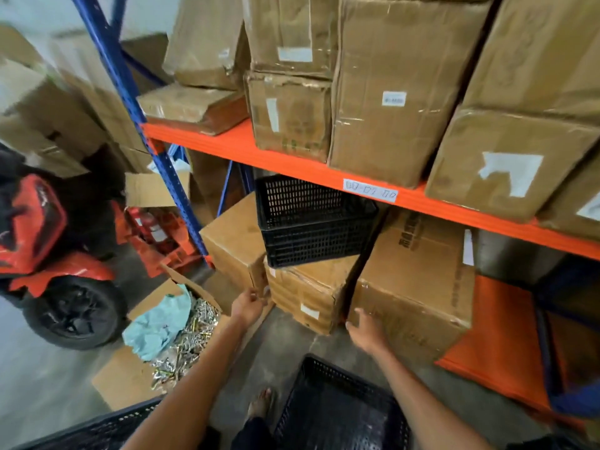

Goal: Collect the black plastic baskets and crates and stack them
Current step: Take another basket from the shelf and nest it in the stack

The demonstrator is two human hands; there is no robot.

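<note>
Black basket (316, 222) on cartons, tilted, long axis crosswise, above and between left hand (248, 303) and right hand (367, 329); both grips open, empty

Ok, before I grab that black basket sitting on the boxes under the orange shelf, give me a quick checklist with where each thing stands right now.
1. Both hands free: ok. Left hand and right hand hold nothing.
2. Black basket within view and unobstructed in front: ok.
3. Basket empty: cannot tell; only part of its inside shows.
4. Basket sits level: not ok. It rests tilted across the cardboard boxes.
5. Headroom to lift it out: not ok. The orange shelf beam runs close over its back edge.
6. Stacking spot ready: ok. Another black crate stands on the floor by the foot.
</note>
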